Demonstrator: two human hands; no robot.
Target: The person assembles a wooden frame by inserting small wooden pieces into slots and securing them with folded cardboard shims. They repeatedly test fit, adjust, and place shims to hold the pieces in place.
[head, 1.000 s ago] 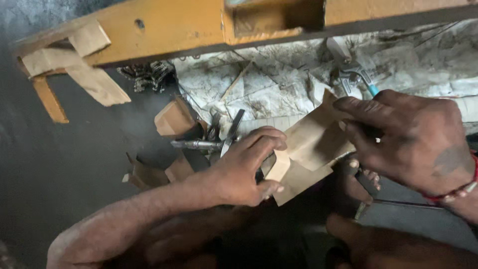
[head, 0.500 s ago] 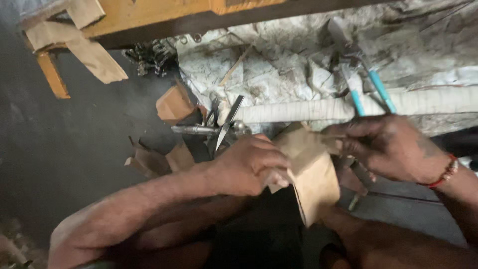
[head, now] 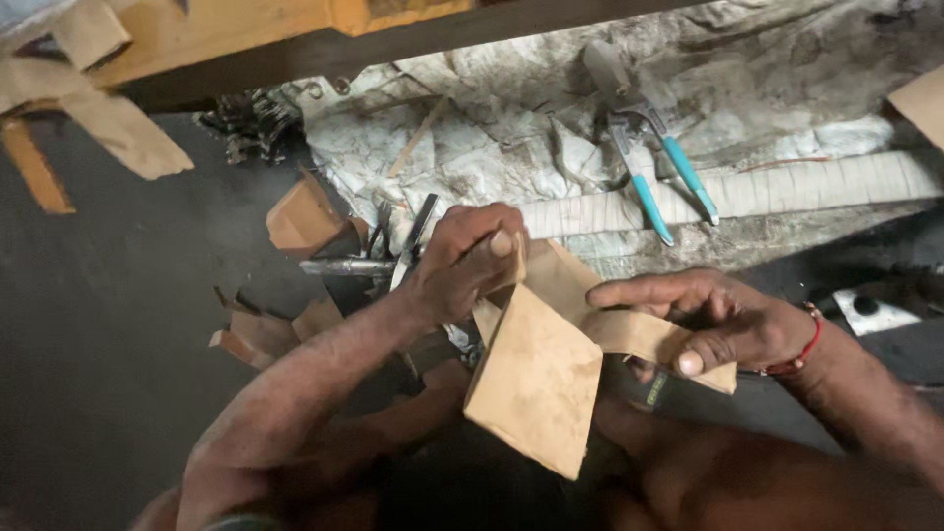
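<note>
Here the left hand (head: pixel 467 261) and right hand (head: pixel 713 324), fingers pinched on a tan cardboard piece (head: pixel 541 379), are judged mid-fold, needing a firm crease

Dim, uneven light. The crumpled grey-white sheet (head: pixel 492 147) along the floor's far edge catches the most, looking washed out and pale, while the dark grey floor (head: pixel 98 344) sinks into shadow toward its near-left corner. The folded tan cardboard piece (head: pixel 536 379) is evenly lit, slightly soft. Grain throughout; the yellow wooden beam (head: pixel 226 39) is blurred.

Tan cardboard piece (head: pixel 536 379); seemingly turquoise-handled pliers (head: pixel 661 182).
</note>
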